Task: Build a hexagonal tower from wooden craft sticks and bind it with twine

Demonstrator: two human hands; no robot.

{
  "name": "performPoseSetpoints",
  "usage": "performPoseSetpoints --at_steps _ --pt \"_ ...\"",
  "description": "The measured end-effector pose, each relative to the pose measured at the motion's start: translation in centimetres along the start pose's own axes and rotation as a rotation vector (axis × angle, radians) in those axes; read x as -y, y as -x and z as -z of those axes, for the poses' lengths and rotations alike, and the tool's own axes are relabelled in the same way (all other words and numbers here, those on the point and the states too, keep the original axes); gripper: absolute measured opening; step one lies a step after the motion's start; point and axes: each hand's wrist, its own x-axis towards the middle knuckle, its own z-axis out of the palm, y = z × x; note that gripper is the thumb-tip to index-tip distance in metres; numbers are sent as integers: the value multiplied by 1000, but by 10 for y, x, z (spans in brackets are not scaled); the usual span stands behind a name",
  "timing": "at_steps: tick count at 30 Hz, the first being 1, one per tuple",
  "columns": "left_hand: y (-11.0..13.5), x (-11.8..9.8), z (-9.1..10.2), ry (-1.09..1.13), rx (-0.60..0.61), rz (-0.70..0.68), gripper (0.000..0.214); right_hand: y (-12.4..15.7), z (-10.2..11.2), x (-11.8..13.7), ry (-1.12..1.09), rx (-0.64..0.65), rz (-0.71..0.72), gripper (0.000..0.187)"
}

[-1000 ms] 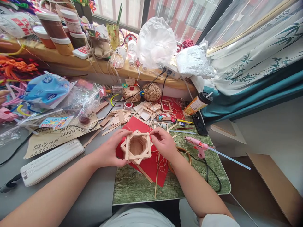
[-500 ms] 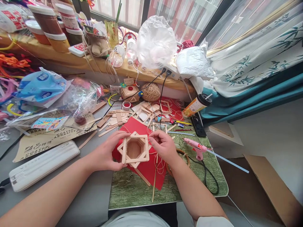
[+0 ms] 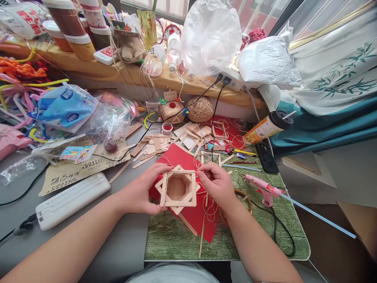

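A small basket built of stacked craft sticks [image 3: 178,189] sits over a red paper sheet [image 3: 192,212] on a green mat [image 3: 262,236]. My left hand [image 3: 144,190] grips its left side, thumb along the front edge and fingers over the far corner. My right hand [image 3: 218,184] is closed in a pinch at the basket's right upper corner, holding a thin string [image 3: 209,206] that trails in loops below it. Loose sticks lie under and in front of the basket.
A pink glue gun [image 3: 265,188] with a long glue stick lies right of my hand, its black cord looping on the mat. A twine ball [image 3: 200,109], piles of craft sticks [image 3: 153,144], a white case [image 3: 72,199], a bottle [image 3: 266,127] and plastic bags crowd the table.
The camera has shifted a little closer and to the left. Both hands stay on the basket; the right hand's pinch has moved slightly along the top right corner.
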Motion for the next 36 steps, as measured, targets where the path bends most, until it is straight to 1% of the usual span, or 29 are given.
performPoseSetpoints --at_steps 4,10,15,18,21,24,28,31,33,36 --pt "-1 0 0 -1 0 -20 107 5 1 -2 -32 26 -19 14" --pt "-3 2 -1 -21 16 -54 102 4 -1 -6 -53 32 -29 12" --pt "-4 1 0 -42 17 -75 99 4 2 -6 -20 48 -2 13" --pt "-4 1 1 -51 17 -66 98 4 1 -9 17 66 26 12" --pt "-3 -2 4 -93 20 -47 99 3 -2 -13 -26 101 -23 12" --pt "-3 -17 13 -231 68 -23 96 2 -5 -13 -67 117 -52 13" --pt "-8 -51 29 -490 163 23 87 4 -7 -11 -46 113 33 12" --pt "-18 -73 37 -617 224 20 85 6 -9 -12 -68 103 54 11" --pt "-24 -81 38 -667 259 19 82 8 -10 -15 -90 95 59 11" --pt "-29 -87 36 -719 288 9 77 8 -10 -19 -98 97 97 9"
